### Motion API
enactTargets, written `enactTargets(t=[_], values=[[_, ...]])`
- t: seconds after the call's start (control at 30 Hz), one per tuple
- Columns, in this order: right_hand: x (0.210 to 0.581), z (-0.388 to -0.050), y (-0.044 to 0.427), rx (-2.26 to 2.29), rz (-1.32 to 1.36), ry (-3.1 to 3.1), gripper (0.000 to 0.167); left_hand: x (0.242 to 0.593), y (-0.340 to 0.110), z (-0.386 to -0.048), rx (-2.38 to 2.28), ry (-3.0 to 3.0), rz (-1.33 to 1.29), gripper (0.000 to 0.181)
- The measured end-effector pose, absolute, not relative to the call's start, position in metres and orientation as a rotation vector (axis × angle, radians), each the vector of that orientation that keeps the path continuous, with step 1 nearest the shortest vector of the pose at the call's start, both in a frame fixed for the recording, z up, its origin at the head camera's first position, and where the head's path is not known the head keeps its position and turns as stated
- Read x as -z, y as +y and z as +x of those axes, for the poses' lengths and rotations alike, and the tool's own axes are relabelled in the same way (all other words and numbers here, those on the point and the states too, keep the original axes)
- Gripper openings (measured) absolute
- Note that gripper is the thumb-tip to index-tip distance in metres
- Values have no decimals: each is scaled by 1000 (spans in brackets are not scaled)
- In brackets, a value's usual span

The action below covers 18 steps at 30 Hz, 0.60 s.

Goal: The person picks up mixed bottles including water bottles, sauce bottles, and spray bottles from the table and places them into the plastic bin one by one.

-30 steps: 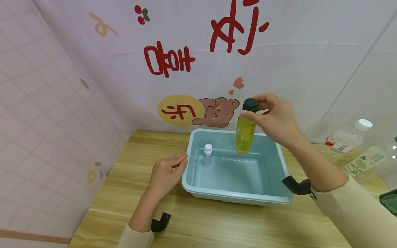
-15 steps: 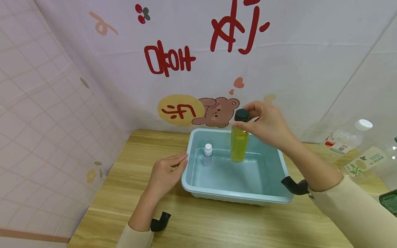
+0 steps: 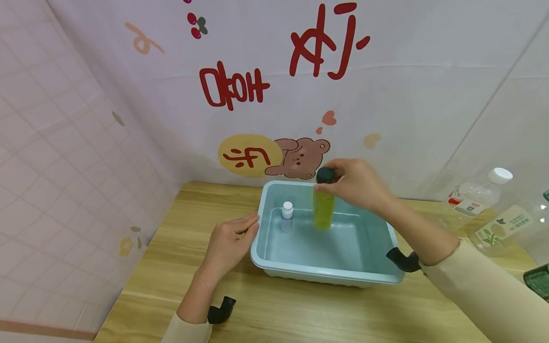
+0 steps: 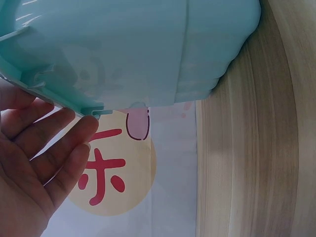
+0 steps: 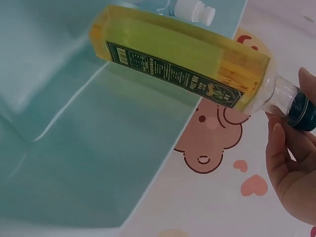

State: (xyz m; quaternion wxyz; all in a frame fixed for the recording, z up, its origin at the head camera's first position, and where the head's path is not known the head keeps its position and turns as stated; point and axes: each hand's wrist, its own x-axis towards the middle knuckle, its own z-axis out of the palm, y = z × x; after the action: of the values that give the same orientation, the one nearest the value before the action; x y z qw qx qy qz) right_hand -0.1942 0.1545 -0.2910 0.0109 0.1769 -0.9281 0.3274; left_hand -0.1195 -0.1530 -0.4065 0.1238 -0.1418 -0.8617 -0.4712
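Observation:
A pale blue plastic basin (image 3: 326,277) stands on the wooden table. My right hand (image 3: 358,183) pinches the dark green cap and neck of an oil bottle (image 3: 323,209), holding it upright over the basin's inside. The bottle is clear, filled with yellow liquid; its dark printed label shows in the right wrist view. Whether its base touches the basin floor, I cannot tell. A small clear bottle with a white cap (image 3: 287,217) stands inside the basin at the left. My left hand (image 3: 231,243) touches the basin's left rim with relaxed fingers (image 4: 74,133).
Clear plastic bottles stand right of the basin, one with a white cap (image 3: 500,176), another with a green-and-white label (image 3: 503,226). A dark green object (image 3: 538,281) shows at the right edge. A printed white cloth (image 3: 407,119) hangs behind the table.
My right hand has moved left and down with the oil bottle, bringing it deeper into the basin and closer to the small bottle. The left hand has stayed at the rim.

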Motion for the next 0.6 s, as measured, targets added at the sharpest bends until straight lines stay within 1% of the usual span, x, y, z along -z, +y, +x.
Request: enactTargets(t=[0.17, 0.33, 0.6], values=[[297, -195, 150, -997, 586, -2965, 40, 408, -154, -119, 1357, -2498, -426, 27], [301, -195, 147, -981, 591, -3021, 42, 409, -154, -120, 1365, -2484, -437, 27], [308, -197, 144, -927, 615, -3045, 41, 410, -154, -121, 1367, -2485, -438, 27]])
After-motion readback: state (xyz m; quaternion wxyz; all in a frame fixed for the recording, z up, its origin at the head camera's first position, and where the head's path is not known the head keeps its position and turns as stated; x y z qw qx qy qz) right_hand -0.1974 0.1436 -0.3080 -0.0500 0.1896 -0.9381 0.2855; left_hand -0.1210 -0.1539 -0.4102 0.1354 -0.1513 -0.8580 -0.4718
